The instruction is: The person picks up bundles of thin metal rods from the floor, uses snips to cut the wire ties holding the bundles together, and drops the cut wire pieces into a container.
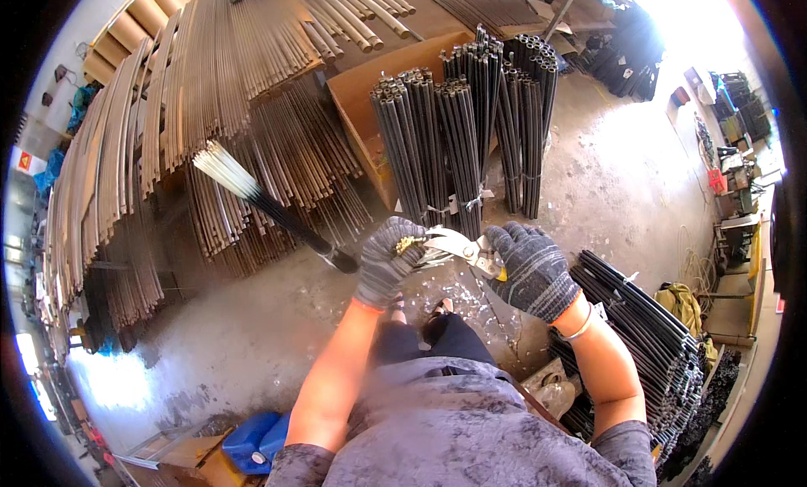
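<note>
My left hand (388,264), in a grey knitted glove with an orange cuff, is closed round a small bunch of thin pale strips (435,256) with yellowish ends; their kind is unclear. My right hand (530,268), gloved alike, grips a pair of hand shears (467,250) with pale metal jaws and a bit of yellow at the handle. The jaws point left and reach the bunch beside my left fingers. Left of that hand, a bundle of thin rods (273,208) fades from white tips to black; whether it touches the glove I cannot tell.
Bundles of black tubes (458,142) stand upright ahead, by a cardboard box (357,92). More black rods (647,336) lie in a stack at right. Brown rods (202,92) fill racks on the left. A blue jug (250,441) sits at lower left; pale scraps litter the floor (336,306).
</note>
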A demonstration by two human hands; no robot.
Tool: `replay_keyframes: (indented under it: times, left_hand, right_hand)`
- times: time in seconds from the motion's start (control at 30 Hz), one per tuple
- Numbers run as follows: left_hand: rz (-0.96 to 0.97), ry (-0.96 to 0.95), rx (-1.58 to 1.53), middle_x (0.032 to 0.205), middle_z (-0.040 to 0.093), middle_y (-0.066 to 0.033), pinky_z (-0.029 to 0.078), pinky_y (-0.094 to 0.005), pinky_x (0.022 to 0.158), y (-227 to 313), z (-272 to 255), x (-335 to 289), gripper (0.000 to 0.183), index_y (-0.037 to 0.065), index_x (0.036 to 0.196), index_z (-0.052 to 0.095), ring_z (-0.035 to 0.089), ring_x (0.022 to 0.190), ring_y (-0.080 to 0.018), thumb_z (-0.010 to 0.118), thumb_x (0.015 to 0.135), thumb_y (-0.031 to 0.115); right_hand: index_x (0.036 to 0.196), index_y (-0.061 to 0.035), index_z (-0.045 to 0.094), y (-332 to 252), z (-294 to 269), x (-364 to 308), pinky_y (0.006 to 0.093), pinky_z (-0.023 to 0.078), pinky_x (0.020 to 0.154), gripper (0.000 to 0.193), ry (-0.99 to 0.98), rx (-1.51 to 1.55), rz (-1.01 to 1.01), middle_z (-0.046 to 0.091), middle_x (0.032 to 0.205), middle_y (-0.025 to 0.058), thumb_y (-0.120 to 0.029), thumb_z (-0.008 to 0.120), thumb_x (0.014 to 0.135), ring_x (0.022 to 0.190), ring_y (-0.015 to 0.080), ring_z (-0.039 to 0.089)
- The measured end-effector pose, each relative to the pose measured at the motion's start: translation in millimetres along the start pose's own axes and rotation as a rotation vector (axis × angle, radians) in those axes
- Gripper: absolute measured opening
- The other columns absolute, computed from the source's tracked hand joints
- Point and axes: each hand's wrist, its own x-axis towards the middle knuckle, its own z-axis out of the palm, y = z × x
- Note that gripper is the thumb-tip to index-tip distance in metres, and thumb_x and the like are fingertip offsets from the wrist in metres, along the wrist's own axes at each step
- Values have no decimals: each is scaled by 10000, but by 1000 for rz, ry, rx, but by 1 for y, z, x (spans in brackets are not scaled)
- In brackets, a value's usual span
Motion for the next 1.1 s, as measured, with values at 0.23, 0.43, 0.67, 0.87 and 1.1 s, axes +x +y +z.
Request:
replay_keyframes:
  times: [0.23, 0.43, 0.67, 0.87, 1.1]
  left_hand:
    - [53, -44, 36, 905, 628, -72, 485, -318, 805, -13, -11, 21, 189, 13, 930, 658, 602, 873, -200, 738, 767, 67]
    - [73, -100, 16, 852, 635, -79, 491, -315, 764, -8, -16, 34, 163, 13, 862, 659, 609, 844, -209, 760, 748, 71]
    - [95, -161, 113, 869, 645, -91, 499, -318, 750, -14, -25, 37, 156, 14, 876, 664, 616, 826, -220, 752, 758, 69]
    - [50, -162, 120, 842, 638, -72, 488, -318, 739, -11, -22, 40, 117, 7, 867, 663, 600, 789, -194, 712, 793, 83]
    - [17, -147, 83, 882, 650, -60, 500, -295, 747, -7, -21, 46, 169, 21, 940, 671, 617, 825, -157, 732, 783, 36]
  right_hand:
    - [1209, -50, 538, -22, -3, 11, 437, 467, 843, 637, -13, -128, 82, 583, 1068, 151, -219, 773, 641, 960, 348, 580]
    - [1166, -44, 548, -34, -13, 21, 425, 474, 802, 607, 3, -222, 41, 590, 1023, 137, -211, 759, 622, 914, 332, 588]
    - [1078, -79, 576, -36, -15, 30, 421, 486, 764, 498, 3, -190, 24, 605, 934, 116, -191, 752, 626, 841, 327, 605]
    - [990, -113, 590, -30, -14, 37, 426, 496, 724, 382, -86, -129, 83, 621, 874, 107, -176, 738, 644, 814, 326, 621]
    - [964, -122, 577, -12, -3, 34, 421, 505, 562, 260, 104, -53, 70, 627, 709, 104, -190, 703, 748, 609, 328, 628]
